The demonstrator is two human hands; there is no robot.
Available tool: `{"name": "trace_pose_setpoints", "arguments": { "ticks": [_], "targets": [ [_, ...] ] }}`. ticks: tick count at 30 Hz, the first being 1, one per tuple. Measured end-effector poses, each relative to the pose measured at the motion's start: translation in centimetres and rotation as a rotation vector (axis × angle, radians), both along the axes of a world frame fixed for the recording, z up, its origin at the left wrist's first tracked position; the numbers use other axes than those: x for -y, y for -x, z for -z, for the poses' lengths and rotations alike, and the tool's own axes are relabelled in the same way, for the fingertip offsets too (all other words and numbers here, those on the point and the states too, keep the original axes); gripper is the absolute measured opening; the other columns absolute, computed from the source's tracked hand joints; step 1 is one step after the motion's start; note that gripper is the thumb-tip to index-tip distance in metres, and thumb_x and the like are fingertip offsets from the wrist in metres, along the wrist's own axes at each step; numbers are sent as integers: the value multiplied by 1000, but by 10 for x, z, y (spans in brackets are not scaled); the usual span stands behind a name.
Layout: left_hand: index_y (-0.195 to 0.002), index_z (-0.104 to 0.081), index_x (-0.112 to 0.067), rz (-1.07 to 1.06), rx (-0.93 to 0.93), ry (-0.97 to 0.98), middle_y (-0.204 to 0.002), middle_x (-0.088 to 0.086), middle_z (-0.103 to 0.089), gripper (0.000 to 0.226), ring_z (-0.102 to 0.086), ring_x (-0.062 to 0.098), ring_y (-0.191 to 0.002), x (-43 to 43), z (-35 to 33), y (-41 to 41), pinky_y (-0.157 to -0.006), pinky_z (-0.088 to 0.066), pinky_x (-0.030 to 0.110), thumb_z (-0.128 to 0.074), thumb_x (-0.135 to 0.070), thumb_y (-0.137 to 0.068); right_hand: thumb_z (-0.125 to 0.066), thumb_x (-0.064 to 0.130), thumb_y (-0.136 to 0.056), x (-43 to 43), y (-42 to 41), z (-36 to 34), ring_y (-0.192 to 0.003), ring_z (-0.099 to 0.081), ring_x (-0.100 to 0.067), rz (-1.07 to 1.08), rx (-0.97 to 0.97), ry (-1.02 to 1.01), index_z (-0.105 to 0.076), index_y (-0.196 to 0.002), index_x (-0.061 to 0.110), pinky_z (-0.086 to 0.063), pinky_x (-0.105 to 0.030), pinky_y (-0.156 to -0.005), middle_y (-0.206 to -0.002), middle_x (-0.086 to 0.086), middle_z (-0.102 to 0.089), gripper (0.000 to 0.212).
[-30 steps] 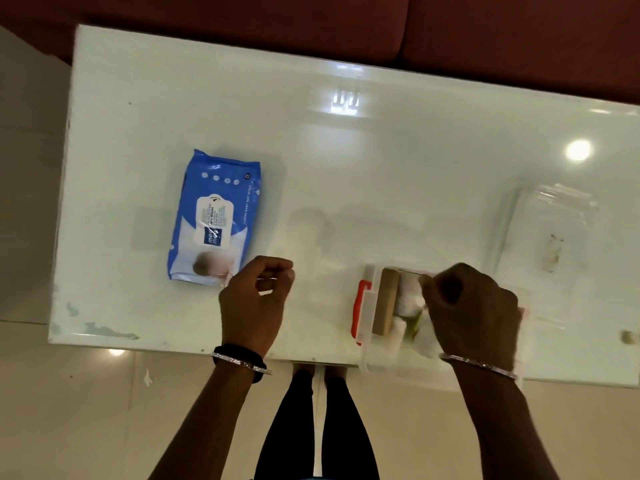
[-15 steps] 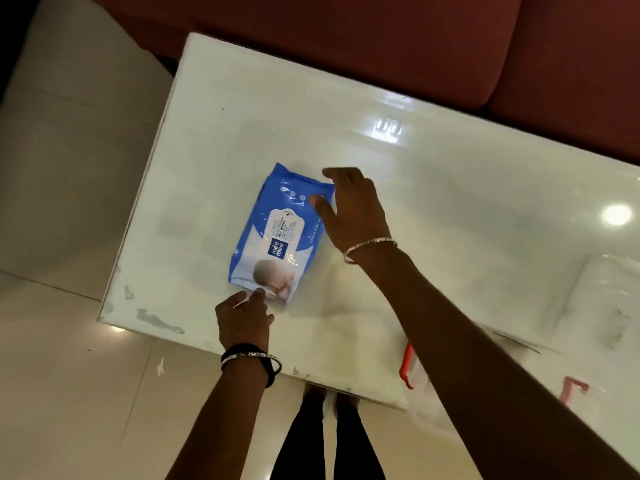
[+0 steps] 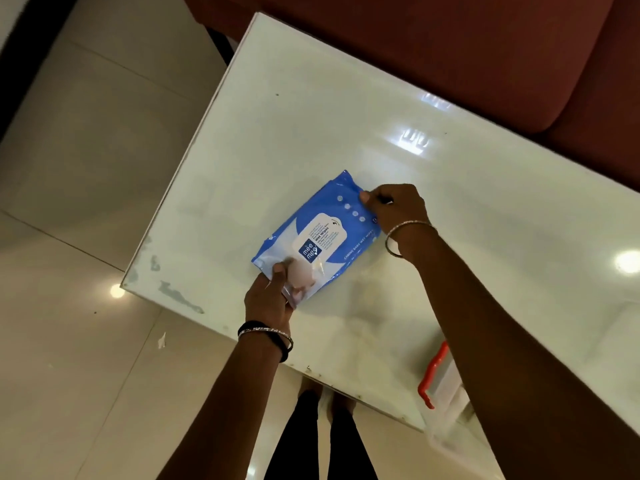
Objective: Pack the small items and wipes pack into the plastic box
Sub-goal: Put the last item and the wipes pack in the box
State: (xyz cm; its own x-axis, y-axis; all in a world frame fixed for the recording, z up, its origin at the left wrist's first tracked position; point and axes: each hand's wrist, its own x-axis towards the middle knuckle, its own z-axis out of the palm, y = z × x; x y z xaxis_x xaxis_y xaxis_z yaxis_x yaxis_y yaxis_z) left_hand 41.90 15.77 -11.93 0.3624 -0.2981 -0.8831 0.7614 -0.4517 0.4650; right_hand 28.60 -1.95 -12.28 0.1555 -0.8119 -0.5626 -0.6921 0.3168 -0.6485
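Note:
A blue wipes pack (image 3: 320, 233) with a white label lies tilted on the white glossy table (image 3: 346, 116). My left hand (image 3: 272, 299) pinches its near end, thumb on top. My right hand (image 3: 394, 207) grips its far right corner with closed fingers. Whether the pack is lifted off the table I cannot tell. The clear plastic box (image 3: 446, 386) with a red latch shows only as a sliver at the lower right, mostly hidden behind my right forearm. Its contents are out of sight.
A dark red sofa (image 3: 450, 46) runs along the table's far side. Pale tiled floor (image 3: 69, 168) lies to the left and below. My legs (image 3: 322, 441) stand at the table's near edge, whose left corner (image 3: 128, 282) is worn.
My right hand left the box, reached left across the table and closed on the pack's far corner. My left hand closed on its near end. The view swung left, so the box slid to the frame's edge.

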Motion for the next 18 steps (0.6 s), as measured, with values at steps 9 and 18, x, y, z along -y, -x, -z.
{"name": "trace_pose_setpoints", "arguments": {
  "ticks": [9, 18],
  "targets": [
    [-136, -51, -18, 30, -169, 130, -131, 12, -62, 44, -66, 25, -112, -26, -9, 14, -83, -59, 38, -42, -37, -98, -64, 23, -91, -72, 60, -48, -70, -56, -27, 499, 353, -112, -63, -67, 12, -46, -39, -65, -76, -18, -60, 27],
    [-122, -61, -17, 14, -457, 207, -122, 10, -68, 34, -67, 27, -109, -23, -30, 58, -78, -61, 42, -44, -33, -98, -61, 32, -90, -123, 126, -92, -75, -64, -28, 685, 448, 81, -67, -73, 16, -52, -40, -68, -76, -11, -67, 23]
  ]
}}
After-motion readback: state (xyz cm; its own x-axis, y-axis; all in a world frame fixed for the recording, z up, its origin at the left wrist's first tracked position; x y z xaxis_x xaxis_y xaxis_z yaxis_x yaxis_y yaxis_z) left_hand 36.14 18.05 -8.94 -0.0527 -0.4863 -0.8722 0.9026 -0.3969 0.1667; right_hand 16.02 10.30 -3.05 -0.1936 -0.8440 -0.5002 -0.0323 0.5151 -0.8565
